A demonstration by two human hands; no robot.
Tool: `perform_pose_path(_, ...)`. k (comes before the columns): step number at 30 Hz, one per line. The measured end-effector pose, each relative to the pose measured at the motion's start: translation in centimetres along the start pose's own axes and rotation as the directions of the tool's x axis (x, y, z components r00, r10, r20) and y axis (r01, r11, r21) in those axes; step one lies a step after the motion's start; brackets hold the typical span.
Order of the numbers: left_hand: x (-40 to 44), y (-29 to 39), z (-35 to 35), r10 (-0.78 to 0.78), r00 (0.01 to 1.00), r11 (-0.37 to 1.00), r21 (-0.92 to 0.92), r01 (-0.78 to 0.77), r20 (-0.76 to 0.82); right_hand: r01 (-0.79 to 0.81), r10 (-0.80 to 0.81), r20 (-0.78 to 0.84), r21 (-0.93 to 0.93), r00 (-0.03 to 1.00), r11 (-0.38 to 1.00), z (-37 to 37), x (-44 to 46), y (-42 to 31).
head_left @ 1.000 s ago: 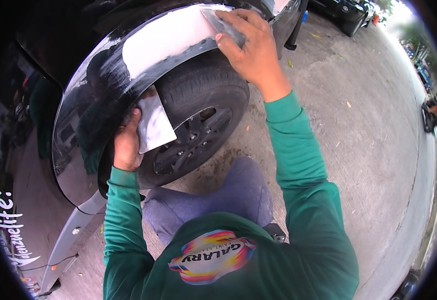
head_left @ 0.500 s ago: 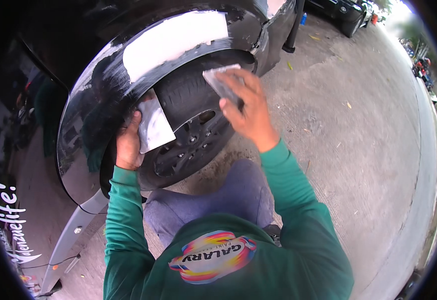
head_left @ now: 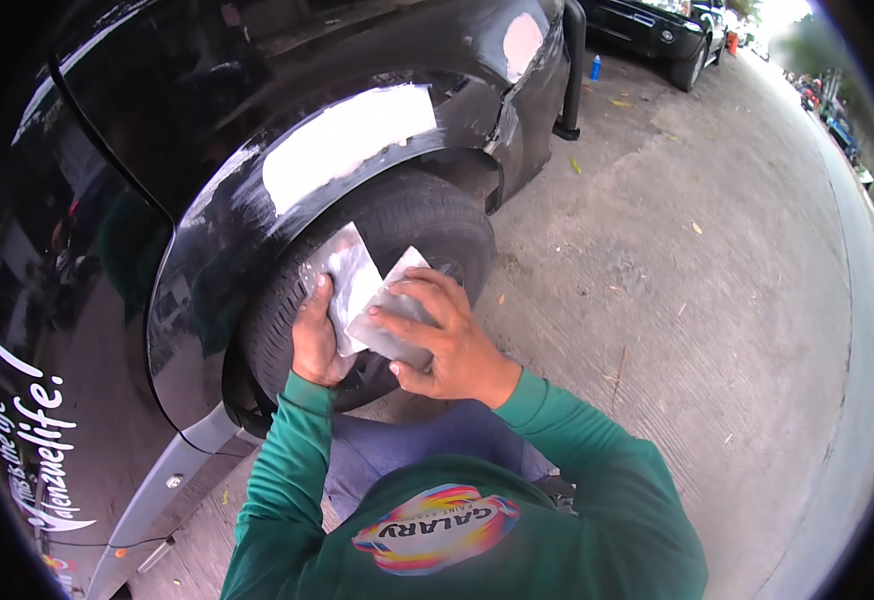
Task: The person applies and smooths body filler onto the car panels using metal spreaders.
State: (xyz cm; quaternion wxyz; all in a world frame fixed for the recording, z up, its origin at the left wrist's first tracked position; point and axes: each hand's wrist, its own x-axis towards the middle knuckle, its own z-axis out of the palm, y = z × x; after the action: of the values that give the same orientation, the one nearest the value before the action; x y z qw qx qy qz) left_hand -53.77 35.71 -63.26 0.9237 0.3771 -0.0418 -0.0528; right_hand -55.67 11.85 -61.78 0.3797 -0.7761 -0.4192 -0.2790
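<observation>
Facing the dark car, we take the tyre as our landmark: just above it, the bodywork carries a broad white patch, already laid over a good stretch, so we judge the coating there well advanced. Its lower border, the one nearest the tyre, looks uneven, and scuffed paint shows uncovered beside it; whether that counts as unfinished, we cannot tell. Up and to the right of the tyre sits a smaller pinkish patch. Both our hands are in front of the tyre, well apart from both patches. Our left hand is closed on a pale plate, the thumb pressed along its near face and the other fingers hidden behind it. Our right hand grips a grey spreader, its fingers slightly parted and laid across the upper face, thumb near the lower edge. The spreader, also in front of the tyre, overlaps the plate in our view; whether they touch is unclear.
</observation>
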Motion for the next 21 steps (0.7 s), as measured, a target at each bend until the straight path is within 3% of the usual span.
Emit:
perform_pose_path(5, -1.2, -0.4, -0.8, 0.027, 0.999, 0.997, -0.070, -0.030, -0.043, -0.056, 0.056, -0.004, 0.009, 0.998, 0.998, -0.9, -1.7, 1.9)
perform_pose_path(7, -1.5, 0.4, -3.2, -0.005, 0.996, 0.993, -0.115, 0.015, 0.091, -0.162, 0.165, 0.058, -0.047, 0.985, 0.986, -0.9, -3.1, 4.0)
perform_pose_path(8, -1.9, 0.9, -3.2, 0.011, 0.997, 0.995, -0.097, -0.003, 0.082, -0.212, 0.212, 0.066, -0.008, 0.975, 0.977, -1.2, -3.7, 5.1)
perform_pose_path(12, -2.7, 1.6, -5.2, -0.004, 1.000, 1.000, -0.016, 0.004, -0.015, -0.177, 0.172, -0.054, -0.125, 0.984, 0.976, -5.2, 1.8, 5.2)
perform_pose_path(14, -3.2, 1.4, -4.7, -0.017, 0.998, 0.999, 0.026, 0.019, -0.056, -0.075, 0.027, -0.187, -0.257, 0.982, 0.964, -7.3, 6.6, 5.1)
perform_pose_path(21, -3.8, 1.1, -6.4, -0.013, 1.000, 1.000, 0.011, 0.013, -0.004, 0.009, -0.106, -0.247, -0.366, 0.963, 0.931, -7.6, 17.0, 8.3)
